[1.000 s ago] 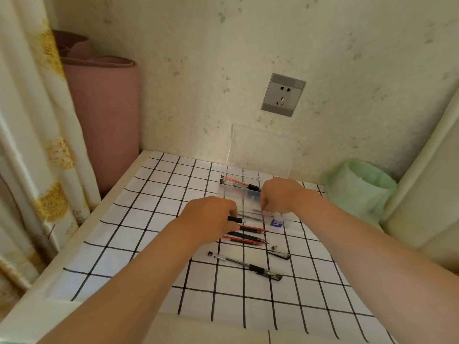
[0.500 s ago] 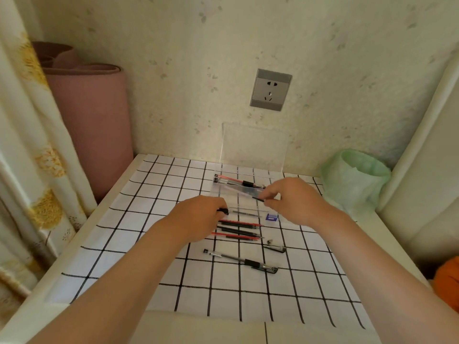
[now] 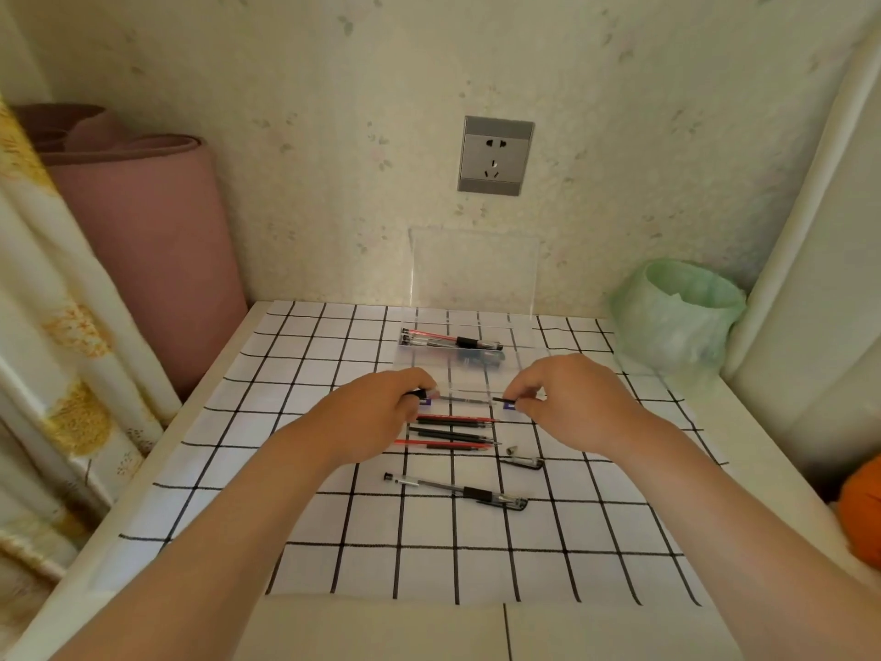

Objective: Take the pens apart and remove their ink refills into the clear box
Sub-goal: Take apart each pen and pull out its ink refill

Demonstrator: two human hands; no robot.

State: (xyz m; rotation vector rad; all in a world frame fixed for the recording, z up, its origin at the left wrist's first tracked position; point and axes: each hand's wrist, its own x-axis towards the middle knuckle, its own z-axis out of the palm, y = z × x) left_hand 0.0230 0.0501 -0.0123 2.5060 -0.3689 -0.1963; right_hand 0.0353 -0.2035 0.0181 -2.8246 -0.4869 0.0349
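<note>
On a grid cloth (image 3: 333, 541) against the wall, the clear box (image 3: 517, 336) stands at the back with a few pens (image 3: 453, 341) inside, and loose refills (image 3: 453, 431) lie in a row just before it, near a cap (image 3: 522, 462) and one whole pen (image 3: 457, 491). The left hand (image 3: 376, 417) and right hand (image 3: 572, 403) each pinch one end of a held pen (image 3: 465, 399), level near the box's front edge, so the step looks like pulling or unscrewing it apart. Next the halves must part in a straight line, so the thin refill slides out unbent.
</note>
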